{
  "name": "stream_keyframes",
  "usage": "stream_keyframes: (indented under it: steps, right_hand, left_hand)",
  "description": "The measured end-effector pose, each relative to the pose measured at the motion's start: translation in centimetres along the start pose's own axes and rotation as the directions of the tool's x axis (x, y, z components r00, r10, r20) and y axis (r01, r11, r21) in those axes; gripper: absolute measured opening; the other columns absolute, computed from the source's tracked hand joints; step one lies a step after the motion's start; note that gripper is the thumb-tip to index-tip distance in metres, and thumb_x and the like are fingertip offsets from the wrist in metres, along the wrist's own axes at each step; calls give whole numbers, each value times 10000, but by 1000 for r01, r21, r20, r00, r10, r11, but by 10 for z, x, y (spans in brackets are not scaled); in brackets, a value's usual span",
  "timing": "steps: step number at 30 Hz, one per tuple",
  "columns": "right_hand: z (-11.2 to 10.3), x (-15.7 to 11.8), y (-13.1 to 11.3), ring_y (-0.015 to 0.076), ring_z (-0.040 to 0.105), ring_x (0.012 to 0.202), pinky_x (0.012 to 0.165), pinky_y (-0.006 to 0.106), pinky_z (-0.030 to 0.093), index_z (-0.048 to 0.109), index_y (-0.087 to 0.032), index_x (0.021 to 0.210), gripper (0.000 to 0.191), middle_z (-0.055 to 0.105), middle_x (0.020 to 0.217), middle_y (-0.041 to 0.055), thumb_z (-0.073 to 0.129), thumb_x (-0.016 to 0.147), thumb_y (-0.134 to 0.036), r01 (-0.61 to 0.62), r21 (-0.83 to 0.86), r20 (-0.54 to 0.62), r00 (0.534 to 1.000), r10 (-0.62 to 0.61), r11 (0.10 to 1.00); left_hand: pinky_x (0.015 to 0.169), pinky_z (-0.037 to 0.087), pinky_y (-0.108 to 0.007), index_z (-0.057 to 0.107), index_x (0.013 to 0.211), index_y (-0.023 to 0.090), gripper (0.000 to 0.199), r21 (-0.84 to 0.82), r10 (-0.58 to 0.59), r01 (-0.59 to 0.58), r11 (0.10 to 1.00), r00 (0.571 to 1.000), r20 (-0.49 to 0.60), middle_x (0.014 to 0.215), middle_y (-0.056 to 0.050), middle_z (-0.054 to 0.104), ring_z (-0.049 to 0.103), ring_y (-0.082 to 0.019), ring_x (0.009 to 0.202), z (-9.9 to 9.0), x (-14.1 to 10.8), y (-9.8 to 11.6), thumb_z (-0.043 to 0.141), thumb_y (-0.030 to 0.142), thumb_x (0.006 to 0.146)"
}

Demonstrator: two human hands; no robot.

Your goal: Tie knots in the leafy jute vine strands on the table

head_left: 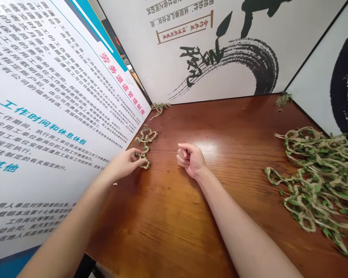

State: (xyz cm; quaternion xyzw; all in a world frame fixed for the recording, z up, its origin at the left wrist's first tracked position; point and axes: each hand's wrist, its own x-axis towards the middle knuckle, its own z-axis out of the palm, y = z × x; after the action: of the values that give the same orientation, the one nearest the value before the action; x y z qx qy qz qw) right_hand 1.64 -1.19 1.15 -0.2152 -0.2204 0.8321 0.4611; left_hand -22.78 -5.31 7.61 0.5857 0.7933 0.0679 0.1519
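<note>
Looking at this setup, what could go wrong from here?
1. The left hand is at small leafy twine lying in loops, so a loop might catch on the fingers and drag the rest along.
2. That hand works close to the printed left panel and could knock it.
3. The big twine pile overlaps heavily; pulling one strand may tangle others.

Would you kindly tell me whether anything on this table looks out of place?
Slightly: a small pale scrap lies alone near the left hand, and a small leafy clump sits in the far right corner, apart from the large tangled twine pile.
</note>
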Motion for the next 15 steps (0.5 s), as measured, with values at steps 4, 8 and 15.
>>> stream_keyframes:
  steps: [4,8,15]
  right_hand:
    - [0,0,-1,53,113,367,377,233,59,351,-218,431,410,198,396,-87,608,746,-265,-24,12,-13,1000,24,1000]
    - [1,0,-4,50,128,351,368,227,61,394,-207,408,392,194,386,-86,602,735,-267,-37,27,-20,999,38,999]
    - [2,0,-4,35,153,330,369,224,52,414,-198,399,375,238,381,-86,630,698,-266,-29,57,-18,999,30,998]
  left_hand:
    - [624,468,-296,661,1035,191,412,-349,-112,53,936,982,-151,747,-20,691,619,-187,657,19,-5,-4,749,426,707]
    - [645,514,-286,689,1068,172,490,-657,-230,-31,754,924,-307,770,-15,708,619,-147,631,-14,-16,16,834,318,623]
    - [674,522,-280,772,1016,160,435,-561,-206,-285,777,727,-655,768,-19,716,640,-147,680,-75,-39,33,832,185,586]
